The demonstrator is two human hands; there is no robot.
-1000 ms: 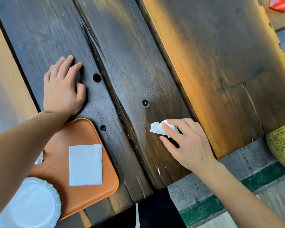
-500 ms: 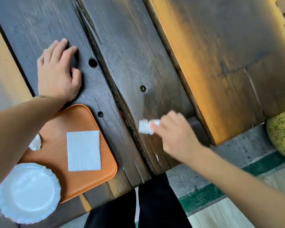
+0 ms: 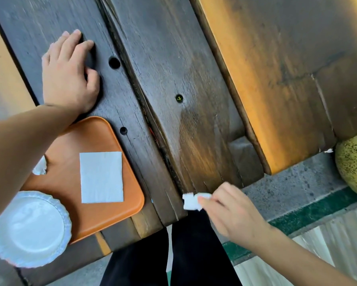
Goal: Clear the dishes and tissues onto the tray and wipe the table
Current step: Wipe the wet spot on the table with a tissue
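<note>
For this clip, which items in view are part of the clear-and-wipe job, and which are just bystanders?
Part of the job:
- orange tray
- white plate at the tray's near corner
- flat tissue on the tray
- crumpled tissue beside the left forearm
- wadded tissue pinched by the right hand
- wooden table, with the left hand resting on it

Bystanders:
- yellow speckled object at the right edge

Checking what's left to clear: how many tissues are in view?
3: flat tissue on the tray, crumpled tissue by the left forearm, wad in the right hand. More may be hidden.

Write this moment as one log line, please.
right hand: pinches crumpled white tissue at table edge | left hand: flat on dark wooden table
</note>
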